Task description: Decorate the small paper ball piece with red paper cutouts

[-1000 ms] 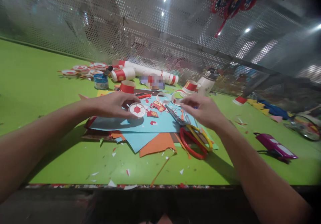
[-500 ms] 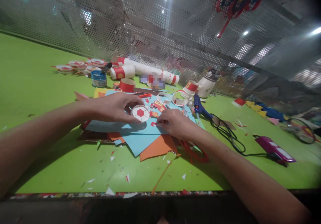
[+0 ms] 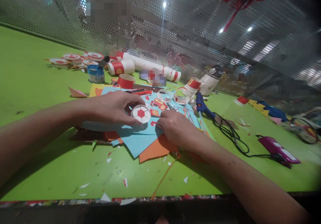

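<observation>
My left hand [image 3: 120,108] grips a round white piece by its edge between thumb and fingers. This white disc [image 3: 140,114] bears a red pentagon and thin lines, like a football, and is tilted toward me over light-blue paper [image 3: 136,142]. Just to its right, my right hand [image 3: 173,125] is closed, thumb and fingertips together low over the paper. What they pinch, if anything, is hidden. A small red paper piece [image 3: 153,123] lies at those fingertips. Beyond them are red-and-gold cutouts [image 3: 160,104] on the blue sheet.
Behind the sheets stand a red paper ring [image 3: 126,81], white rings [image 3: 182,96], paper cups [image 3: 121,67] and a blue jar [image 3: 96,74]. To the right are a blue glue gun [image 3: 203,106], its black cord, a purple power strip [image 3: 279,149] and a white bottle [image 3: 211,80].
The view has shifted slightly. Both hands keep nearly the same pose, the left still on the football disc and the right beside the red piece.
</observation>
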The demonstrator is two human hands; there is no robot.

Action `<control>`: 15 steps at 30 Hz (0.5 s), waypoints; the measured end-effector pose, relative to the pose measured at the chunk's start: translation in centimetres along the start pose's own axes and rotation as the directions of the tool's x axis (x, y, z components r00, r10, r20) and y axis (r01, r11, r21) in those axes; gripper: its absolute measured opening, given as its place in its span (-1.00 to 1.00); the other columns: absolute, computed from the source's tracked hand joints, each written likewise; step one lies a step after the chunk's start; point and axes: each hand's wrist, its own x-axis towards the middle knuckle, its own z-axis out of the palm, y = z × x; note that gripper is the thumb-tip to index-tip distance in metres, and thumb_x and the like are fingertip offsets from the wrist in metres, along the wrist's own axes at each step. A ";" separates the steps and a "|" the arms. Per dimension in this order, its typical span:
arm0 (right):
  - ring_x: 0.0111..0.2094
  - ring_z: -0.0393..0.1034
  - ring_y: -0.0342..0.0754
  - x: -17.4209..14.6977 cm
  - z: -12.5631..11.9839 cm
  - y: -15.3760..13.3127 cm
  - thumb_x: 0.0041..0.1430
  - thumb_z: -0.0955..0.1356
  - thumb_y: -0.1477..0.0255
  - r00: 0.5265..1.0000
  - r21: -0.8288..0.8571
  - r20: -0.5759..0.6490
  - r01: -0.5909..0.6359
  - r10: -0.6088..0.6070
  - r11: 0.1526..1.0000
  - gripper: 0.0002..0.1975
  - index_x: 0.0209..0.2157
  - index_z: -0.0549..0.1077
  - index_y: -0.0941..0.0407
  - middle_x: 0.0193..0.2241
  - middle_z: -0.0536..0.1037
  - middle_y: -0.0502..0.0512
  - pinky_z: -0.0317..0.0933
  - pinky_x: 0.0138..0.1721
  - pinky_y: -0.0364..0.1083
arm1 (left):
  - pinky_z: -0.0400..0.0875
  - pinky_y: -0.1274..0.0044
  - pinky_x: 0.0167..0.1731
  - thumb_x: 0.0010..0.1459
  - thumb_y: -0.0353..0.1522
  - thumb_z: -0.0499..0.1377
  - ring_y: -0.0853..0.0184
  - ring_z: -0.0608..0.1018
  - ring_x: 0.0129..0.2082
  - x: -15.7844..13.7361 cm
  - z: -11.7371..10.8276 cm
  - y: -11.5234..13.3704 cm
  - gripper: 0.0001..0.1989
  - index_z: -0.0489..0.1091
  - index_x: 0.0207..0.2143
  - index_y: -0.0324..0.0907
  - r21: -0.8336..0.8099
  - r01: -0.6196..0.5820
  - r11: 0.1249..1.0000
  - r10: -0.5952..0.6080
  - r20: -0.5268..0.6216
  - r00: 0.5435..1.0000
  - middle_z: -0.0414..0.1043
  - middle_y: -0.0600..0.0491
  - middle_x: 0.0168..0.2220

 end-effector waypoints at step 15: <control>-0.55 0.29 -0.19 -0.9 -1.6 1.8 -0.01 0.44 0.35 0.905 0.941 0.244 -0.308 0.349 0.141 -0.84 -0.52 0.51 0.16 -0.61 0.46 -0.03 0.19 -0.43 -0.14 | 0.33 0.44 -0.29 0.00 -0.04 0.21 0.17 0.48 -0.20 -0.2 -0.3 1.3 -0.43 0.39 0.01 -0.14 0.048 0.074 0.996 -0.075 0.014 0.997 0.47 -0.05 -0.10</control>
